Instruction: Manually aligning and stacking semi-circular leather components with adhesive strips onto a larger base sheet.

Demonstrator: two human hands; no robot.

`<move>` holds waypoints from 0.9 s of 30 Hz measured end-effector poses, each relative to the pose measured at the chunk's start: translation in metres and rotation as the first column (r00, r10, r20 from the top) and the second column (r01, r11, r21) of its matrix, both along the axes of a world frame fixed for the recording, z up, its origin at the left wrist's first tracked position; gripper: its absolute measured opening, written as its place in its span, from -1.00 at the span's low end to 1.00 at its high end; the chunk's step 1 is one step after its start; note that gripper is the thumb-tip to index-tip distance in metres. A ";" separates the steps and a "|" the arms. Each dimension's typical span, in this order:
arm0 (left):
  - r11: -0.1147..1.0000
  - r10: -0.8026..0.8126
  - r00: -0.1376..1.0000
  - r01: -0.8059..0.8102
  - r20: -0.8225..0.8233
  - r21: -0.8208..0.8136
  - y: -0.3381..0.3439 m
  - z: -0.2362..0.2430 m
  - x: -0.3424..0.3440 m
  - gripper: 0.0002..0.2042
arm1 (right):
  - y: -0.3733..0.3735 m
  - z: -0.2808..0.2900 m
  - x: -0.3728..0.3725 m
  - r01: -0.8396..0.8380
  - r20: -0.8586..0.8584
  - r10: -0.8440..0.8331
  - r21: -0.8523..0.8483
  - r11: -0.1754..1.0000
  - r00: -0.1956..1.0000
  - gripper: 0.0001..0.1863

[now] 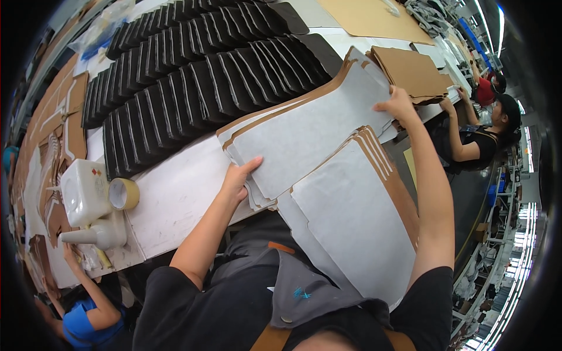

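A stack of light-grey cut sheets with brown borders lies over the table's front edge. My left hand grips its near left edge, thumb on top and fingers underneath. At the stack's right end, my right hand is closed on the edge, thumb also on the upper face. Nearer my body, a second group of grey sheets with brown stepped edges slants down in front of my lap. What supports this lower group is hidden.
Rows of black folded pieces stand across the white table. At the left are a white jug, a tape roll and a nozzle bottle. Brown pieces lie at the right, near a co-worker. Another person works at lower left.
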State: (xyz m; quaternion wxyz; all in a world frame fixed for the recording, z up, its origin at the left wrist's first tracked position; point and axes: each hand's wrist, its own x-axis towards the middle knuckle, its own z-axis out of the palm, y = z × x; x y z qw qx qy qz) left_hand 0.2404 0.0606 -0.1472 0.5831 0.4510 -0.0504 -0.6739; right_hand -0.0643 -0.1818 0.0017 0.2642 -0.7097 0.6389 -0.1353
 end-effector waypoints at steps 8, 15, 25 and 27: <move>0.996 0.075 0.952 -0.083 -0.295 -0.015 0.037 -0.018 -0.001 -0.45 | 0.064 0.120 0.112 -0.488 -0.245 0.422 -0.426 0.762 0.873 -0.56; 0.930 0.346 0.853 -0.367 -0.390 0.023 0.082 -0.023 0.030 -0.52 | 0.170 0.214 0.212 -0.742 -0.333 0.843 -0.662 0.109 0.422 -0.60; 0.609 0.520 0.836 -0.508 -0.177 -0.609 0.204 -0.073 0.208 -0.18 | 0.257 0.245 0.203 -0.438 0.304 0.556 -0.377 0.816 0.774 -0.37; 0.571 0.536 0.803 -0.573 -0.263 -0.588 0.218 -0.075 0.209 -0.26 | 0.248 0.263 0.202 -0.586 0.236 0.562 0.042 0.809 0.793 -0.17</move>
